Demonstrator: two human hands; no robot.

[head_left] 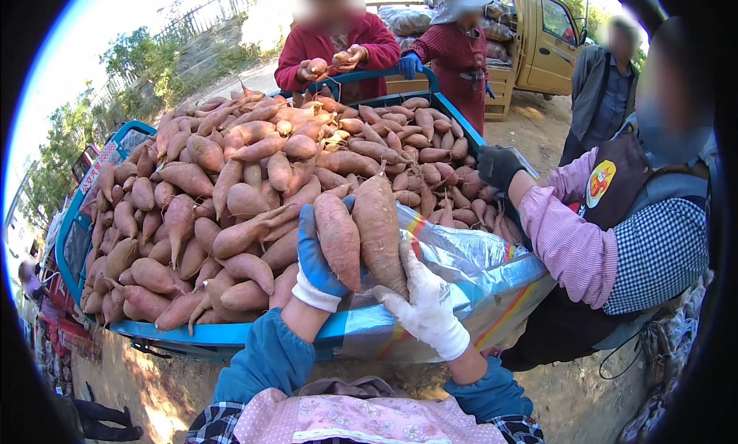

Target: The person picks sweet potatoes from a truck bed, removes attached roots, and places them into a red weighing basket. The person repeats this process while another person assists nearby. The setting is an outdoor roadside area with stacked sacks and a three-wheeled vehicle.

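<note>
My left hand [315, 263], in a blue glove with a white cuff, is closed round a reddish sweet potato [338, 232] from its left side. A longer, browner sweet potato [379, 225] stands upright beside it, its tapered lower end gripped by my right hand [430, 302] in a white glove. Both are held side by side over the near edge of a blue cart [207, 334]. Just beyond my hands rises a large heap of sweet potatoes [223, 182] that fills the cart bed. Clear plastic sheeting [469, 263] with coloured stripes drapes over the rim near my right hand.
At the right a person in a pink checked sleeve [569, 236] rests a dark-gloved hand [498, 167] at the cart's side. Across the heap, a person in a red jacket [380, 48] handles sweet potatoes. A yellow truck [542, 52] loaded with sacks [407, 21] stands behind.
</note>
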